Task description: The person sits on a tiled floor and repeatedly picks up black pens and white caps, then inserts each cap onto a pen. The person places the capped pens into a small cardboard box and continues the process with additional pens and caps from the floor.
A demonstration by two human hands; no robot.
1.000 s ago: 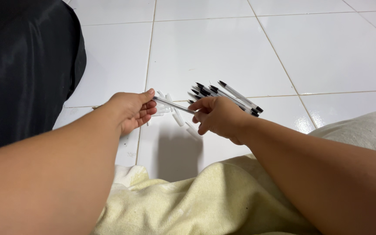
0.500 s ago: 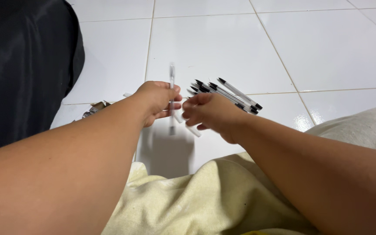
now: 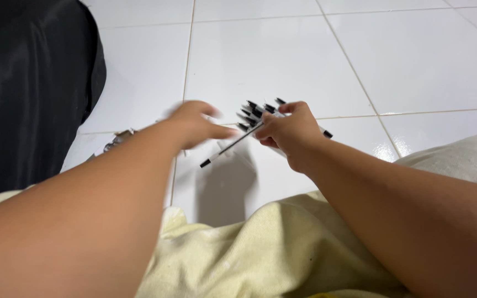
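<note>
Here the right hand (image 3: 288,129) grips a clear pen (image 3: 233,144) with black ends; the blurred left hand (image 3: 194,124) looks open.

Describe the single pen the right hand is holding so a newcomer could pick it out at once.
Start at the white tiled floor, then find the right hand beside the pile of pens. The held pen slants down-left from its fingers, alone, black end lowest, apart from the pile.

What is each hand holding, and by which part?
The right hand pinches one clear pen near its upper end, the black-tipped end hanging free. The blurred left hand shows no clear hold.
</note>
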